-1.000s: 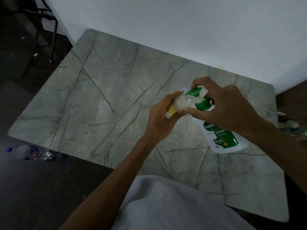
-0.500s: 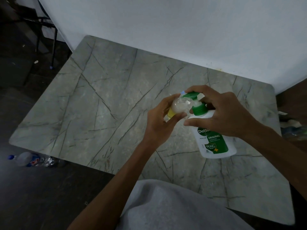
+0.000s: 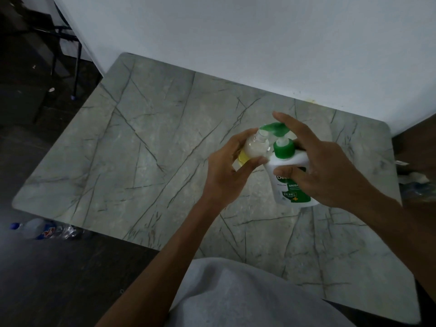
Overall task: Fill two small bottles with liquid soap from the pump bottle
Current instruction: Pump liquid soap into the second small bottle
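On my screen the left hand (image 3: 224, 173) grips the small clear bottle (image 3: 256, 148): the thumb (image 3: 252, 164) lies across its lower front and the other fingers curl round its far side. The bottle has no cap, it holds a whitish liquid, and a yellow band shows below the thumb. Its open neck points up and slightly to the right, just beside the green pump head (image 3: 277, 131), which is blurred.

The right hand (image 3: 330, 175) holds the Dettol pump bottle (image 3: 295, 194). Its thumb (image 3: 283, 172) presses on the front label, other fingers pass behind the green collar (image 3: 283, 149), and the index finger (image 3: 290, 125) is stretched out straight over the pump head. I cannot tell if this finger touches the head. The pump bottle is tilted, with its top leaning toward the small bottle, and the two bottles touch or almost touch at the shoulder. I also cannot say if its base rests on the table or is lifted a little.

Both hands are over the right half of the grey marble-pattern table (image 3: 153, 149), which stands against a white wall (image 3: 236, 31). A grey garment (image 3: 236, 296) fills the lower middle of the view. A crushed plastic water bottle (image 3: 40, 228) lies on the dark floor (image 3: 47, 279) at the left.
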A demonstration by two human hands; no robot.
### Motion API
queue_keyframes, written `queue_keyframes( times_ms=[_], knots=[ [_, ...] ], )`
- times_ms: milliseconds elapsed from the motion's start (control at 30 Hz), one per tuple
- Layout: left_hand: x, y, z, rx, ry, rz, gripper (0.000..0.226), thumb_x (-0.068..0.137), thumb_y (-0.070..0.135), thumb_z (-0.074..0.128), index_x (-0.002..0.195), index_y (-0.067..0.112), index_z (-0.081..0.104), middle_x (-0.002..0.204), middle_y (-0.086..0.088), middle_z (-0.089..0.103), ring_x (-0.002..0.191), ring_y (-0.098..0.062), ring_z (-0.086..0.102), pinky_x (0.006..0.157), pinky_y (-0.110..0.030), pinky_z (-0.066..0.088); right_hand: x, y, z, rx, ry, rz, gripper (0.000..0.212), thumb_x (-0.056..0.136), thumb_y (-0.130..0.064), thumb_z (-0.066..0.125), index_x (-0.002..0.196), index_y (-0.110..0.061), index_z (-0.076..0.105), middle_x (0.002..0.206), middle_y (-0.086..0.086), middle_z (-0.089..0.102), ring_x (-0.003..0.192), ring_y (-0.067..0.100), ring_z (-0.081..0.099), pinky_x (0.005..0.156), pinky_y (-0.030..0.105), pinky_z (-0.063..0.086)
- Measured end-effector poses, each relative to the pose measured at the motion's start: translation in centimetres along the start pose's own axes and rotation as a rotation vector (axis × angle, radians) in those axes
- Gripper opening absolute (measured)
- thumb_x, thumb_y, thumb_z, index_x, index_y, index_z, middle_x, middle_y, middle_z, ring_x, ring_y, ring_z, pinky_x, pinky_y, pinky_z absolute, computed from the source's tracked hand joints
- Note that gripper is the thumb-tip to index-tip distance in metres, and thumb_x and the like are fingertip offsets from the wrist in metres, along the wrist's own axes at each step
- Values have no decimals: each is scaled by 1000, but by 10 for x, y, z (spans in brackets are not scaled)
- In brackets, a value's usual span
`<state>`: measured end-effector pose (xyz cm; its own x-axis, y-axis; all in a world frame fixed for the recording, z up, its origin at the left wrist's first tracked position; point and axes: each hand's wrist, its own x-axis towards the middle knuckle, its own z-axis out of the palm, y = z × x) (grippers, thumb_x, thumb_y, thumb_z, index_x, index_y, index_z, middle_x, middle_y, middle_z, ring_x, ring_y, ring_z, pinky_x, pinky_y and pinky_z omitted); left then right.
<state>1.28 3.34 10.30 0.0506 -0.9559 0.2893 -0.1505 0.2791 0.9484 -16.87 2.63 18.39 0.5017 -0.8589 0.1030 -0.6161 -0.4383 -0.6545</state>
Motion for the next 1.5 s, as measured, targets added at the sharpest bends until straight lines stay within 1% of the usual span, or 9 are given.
queue_keyframes(
  times_ms=[100, 233, 333, 533, 700, 967, 1267, 1367, 1500],
  knots=[
    [1, 3, 1, -9, 4, 15, 55, 82, 23, 77, 131, 11, 56, 121, 7, 64, 108, -9, 68, 88, -31, 59, -1, 2, 2, -7, 39, -24, 80, 80, -43, 60, 147, -40, 17, 112, -14, 54, 88, 4, 62, 74, 13, 50],
    [1, 2, 3, -39, 26, 0, 54, 82, 14, 79, 130, 6, 56, 122, -1, 67, 109, -14, 69, 90, -37, 59, -1, 6, 2, -28, 78, -42, 80, 85, -18, 69, 148, -32, 21, 106, -11, 56, 83, -2, 61, 69, 4, 46],
    [2, 0, 3, -25, 37, -4, 53, 82, 14, 78, 130, 5, 56, 123, -5, 67, 110, -15, 68, 90, -40, 59, -1, 5, 0, -36, 87, -61, 77, 83, -22, 65, 148, -30, 24, 99, -12, 59, 77, 2, 62, 66, 5, 46],
    [4, 0, 2, -12, 42, -13, 54, 82, 16, 77, 131, 6, 56, 124, -8, 67, 110, -17, 68, 90, -42, 59, 1, 3, -3, -59, 68, -86, 76, 81, -24, 64, 147, -25, 27, 96, -6, 65, 71, 13, 66, 62, 23, 55],
    [5, 3, 2, 11, 17, 7, 56, 83, 26, 74, 133, 7, 56, 123, -5, 67, 109, -15, 68, 87, -41, 60, 4, -2, -3, -104, 117, -112, 66, 81, -24, 66, 140, -17, 37, 84, -17, 61, 69, 6, 64, 56, 9, 49],
    [6, 1, 0, 48, 7, 23, 57, 83, 33, 73, 132, 8, 56, 123, -5, 67, 108, -16, 68, 85, -42, 60, 17, -2, -14, -247, 81, -130, 67, 78, -59, 64, 130, -19, 47, 96, 0, 70, 68, 3, 63, 61, -2, 44],
    [6, -3, -2, 136, -27, 67, 55, 84, 24, 77, 132, 9, 57, 120, 9, 62, 105, -8, 66, 85, -27, 59, 24, 1, -17, -317, 58, -152, 57, 75, -51, 70, 119, -19, 56, 87, -1, 71, 60, 7, 64, 56, 3, 45],
    [7, -5, -2, 127, -23, 60, 54, 84, 21, 77, 133, 10, 57, 120, 9, 62, 105, -9, 66, 85, -30, 59, 27, -1, -22, -329, 11, -146, 63, 73, -60, 67, 123, -24, 52, 82, -2, 71, 57, 10, 65, 54, 18, 53],
    [8, -6, -4, 108, -17, 44, 54, 84, 19, 78, 132, 10, 57, 120, 0, 67, 104, -14, 68, 84, -36, 60, 27, -3, -24, -326, -12, -132, 64, 73, -60, 67, 125, -25, 51, 78, -2, 70, 53, 7, 62, 53, 13, 49]
  ],
)
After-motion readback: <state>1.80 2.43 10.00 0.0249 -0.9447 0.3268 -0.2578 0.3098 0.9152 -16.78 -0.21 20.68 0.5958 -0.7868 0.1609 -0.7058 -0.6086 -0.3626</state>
